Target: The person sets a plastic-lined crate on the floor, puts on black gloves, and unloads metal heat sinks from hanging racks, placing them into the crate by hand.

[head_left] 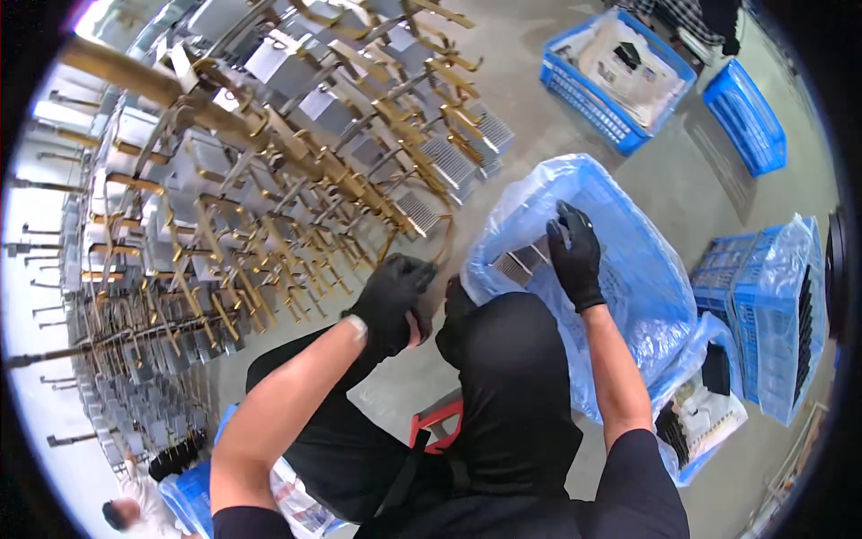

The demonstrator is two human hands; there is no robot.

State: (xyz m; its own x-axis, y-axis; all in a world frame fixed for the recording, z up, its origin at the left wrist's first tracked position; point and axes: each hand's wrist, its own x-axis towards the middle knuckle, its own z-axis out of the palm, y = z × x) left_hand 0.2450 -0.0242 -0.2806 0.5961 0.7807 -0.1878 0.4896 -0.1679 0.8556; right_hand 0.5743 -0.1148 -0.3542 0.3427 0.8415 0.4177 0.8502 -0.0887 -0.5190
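Observation:
My left hand (392, 301), in a black glove, is beside the lower end of a hanging rack (332, 171) of brass-coloured hooks. Its fingers are curled together, and whatever they may hold is hidden. Just above it hangs a finned grey metal plate (417, 214). Over a blue crate lined with clear plastic (620, 193), my right hand (576, 251) reaches in, also black-gloved. Its fingers are bent and apart, with nothing visible gripped. Next to those fingers, finned metal pieces (514, 268) lie inside the liner.
More racks of grey plates fill the left side. A blue crate with paper (628, 67) stands far right, near a tilted blue crate (745, 117). Plastic-wrapped stacked crates (754, 287) are at right. A red stool (438, 422) is under me; another person (139, 503) is lower left.

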